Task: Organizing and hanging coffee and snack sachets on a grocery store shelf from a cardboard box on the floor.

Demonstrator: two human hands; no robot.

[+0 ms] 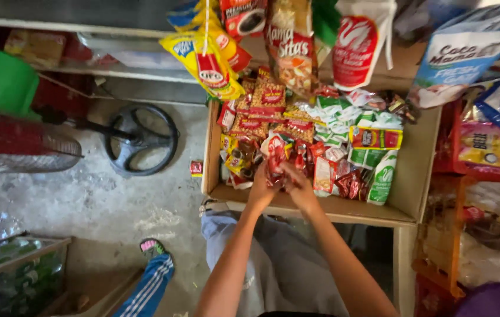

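Both grips close on one strip of small red sachets, left hand and right hand pinching it over the near edge of the cardboard box. It looks light, limp and crinkly, best held by its sealed edges. Beyond lie green-and-white sachets.

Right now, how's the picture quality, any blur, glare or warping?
Head view: both hands, left hand and right hand, and the red sachet are motion-blurred; hanging packets near the lens look soft; wide-angle warping bends the box edge; corners fall dark, with glare on the floor.
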